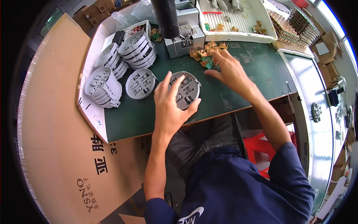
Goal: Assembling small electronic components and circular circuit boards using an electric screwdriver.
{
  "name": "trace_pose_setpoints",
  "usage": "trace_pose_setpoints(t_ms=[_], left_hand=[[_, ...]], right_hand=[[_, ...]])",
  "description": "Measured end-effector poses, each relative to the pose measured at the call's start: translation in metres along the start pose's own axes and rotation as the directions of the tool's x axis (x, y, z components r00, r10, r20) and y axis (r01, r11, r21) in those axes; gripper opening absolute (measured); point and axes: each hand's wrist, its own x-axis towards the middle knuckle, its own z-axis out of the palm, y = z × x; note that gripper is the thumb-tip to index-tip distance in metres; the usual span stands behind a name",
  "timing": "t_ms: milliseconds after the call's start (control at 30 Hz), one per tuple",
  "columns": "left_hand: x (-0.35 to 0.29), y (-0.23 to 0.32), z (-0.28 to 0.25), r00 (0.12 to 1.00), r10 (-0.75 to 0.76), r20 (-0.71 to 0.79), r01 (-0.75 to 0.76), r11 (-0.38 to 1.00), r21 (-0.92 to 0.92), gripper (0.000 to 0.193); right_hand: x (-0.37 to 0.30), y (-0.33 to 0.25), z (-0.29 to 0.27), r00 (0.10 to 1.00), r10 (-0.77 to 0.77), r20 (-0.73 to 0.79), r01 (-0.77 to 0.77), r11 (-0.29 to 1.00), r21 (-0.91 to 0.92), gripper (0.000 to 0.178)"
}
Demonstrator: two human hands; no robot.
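Note:
A round grey plastic housing (pixel 189 89) with slots and small metal parts inside lies on the green bench top near its front edge. My left hand (pixel 170 102) grips it, fingers across its left side and thumb at the lower right rim. My right hand (pixel 233 71) hovers at a pile of small copper-coloured and green circuit boards (pixel 209 56), thumb and fingers apart; its fingertips partly overlap the pile, and I see nothing held. Left of my left hand another matching housing (pixel 140 84) lies by itself.
Stacked grey housings (pixel 138 50) fill the bench's left side, beside a raised white border (pixel 91 108). A metal fixture with a dark cylinder (pixel 166 18) stands behind the pile. At the back is a white ribbed tray (pixel 238 35) with gloves and loose boards. A red stool (pixel 257 145) stands below.

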Motion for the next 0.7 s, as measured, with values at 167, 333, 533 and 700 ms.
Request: trace_pose_setpoints(t_ms=[167, 333, 533, 700], left_hand=[[-0.003, 0.0, 0.019, 0.999, -0.007, 0.032, 0.002, 0.988, 0.152, 0.089], [0.006, 0.013, 0.003, 0.985, 0.0, -0.171, -0.016, 0.996, -0.092, 0.062], [0.03, 0.036, 0.004, 0.974, -0.222, -0.033, 0.169, 0.821, -0.545, 0.045], [0.041, 0.04, 0.014, 0.93, -0.302, 0.21, 0.356, 0.593, -0.722, 0.044]], right_hand=[[-0.004, 0.003, 0.025, 0.996, 0.059, -0.069, -0.062, 0.997, -0.042, 0.042], [-0.009, -0.008, 0.0, 0.994, 0.104, -0.022, -0.099, 0.982, 0.159, 0.044], [-0.016, -0.03, -0.021, 0.949, 0.26, 0.179, -0.315, 0.762, 0.565, 0.045], [-0.025, -0.038, -0.027, 0.937, 0.187, 0.295, -0.347, 0.595, 0.725, 0.044]])
